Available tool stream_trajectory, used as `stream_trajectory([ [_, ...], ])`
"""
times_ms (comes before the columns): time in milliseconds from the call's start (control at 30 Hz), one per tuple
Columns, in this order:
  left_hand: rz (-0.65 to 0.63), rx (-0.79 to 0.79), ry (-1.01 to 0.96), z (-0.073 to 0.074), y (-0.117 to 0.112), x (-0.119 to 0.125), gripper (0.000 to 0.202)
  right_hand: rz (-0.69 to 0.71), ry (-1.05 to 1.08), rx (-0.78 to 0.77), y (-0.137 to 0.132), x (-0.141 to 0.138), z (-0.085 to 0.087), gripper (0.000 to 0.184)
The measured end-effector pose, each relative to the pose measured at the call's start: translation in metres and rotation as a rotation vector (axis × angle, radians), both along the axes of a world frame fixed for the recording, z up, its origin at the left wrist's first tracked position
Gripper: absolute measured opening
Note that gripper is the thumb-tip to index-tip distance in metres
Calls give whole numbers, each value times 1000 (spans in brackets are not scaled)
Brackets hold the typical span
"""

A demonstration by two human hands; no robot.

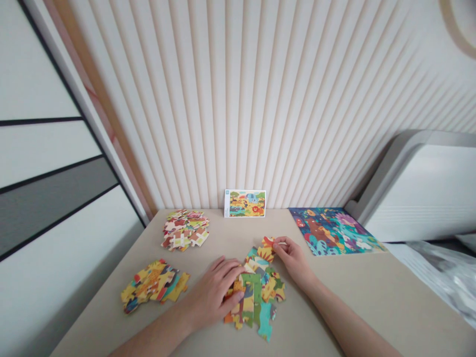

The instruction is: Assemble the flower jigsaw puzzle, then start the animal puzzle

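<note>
A partly joined cluster of colourful puzzle pieces (260, 292) lies in the middle of the beige table (372, 297). My left hand (215, 292) rests flat on the cluster's left side, fingers stretched out over the pieces. My right hand (292, 258) pinches an orange puzzle piece (268, 243) at the cluster's far end. A small reference picture card (245, 203) leans upright against the ribbed wall behind.
Two loose heaps of pieces lie on the left: a red-and-white heap (185, 230) at the back and a yellow heap (154, 285) nearer. A finished blue puzzle (332, 230) lies at the back right. A white appliance (420, 188) stands beyond the table's right edge.
</note>
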State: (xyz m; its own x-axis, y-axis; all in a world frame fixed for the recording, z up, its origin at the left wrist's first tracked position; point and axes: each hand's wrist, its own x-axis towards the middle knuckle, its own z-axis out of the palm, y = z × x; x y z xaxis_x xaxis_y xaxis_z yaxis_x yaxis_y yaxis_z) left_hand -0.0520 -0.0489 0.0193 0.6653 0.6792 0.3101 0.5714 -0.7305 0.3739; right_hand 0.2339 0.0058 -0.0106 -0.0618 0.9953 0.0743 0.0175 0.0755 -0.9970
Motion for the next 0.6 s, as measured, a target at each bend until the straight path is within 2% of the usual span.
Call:
stream_trajectory([
  [200,-20,-24,-72,1,1,1,37,8,-74,19,-1,1,0,44],
  [600,-38,-64,-41,-3,2,1,39,11,-131,34,-3,-2,1,49],
])
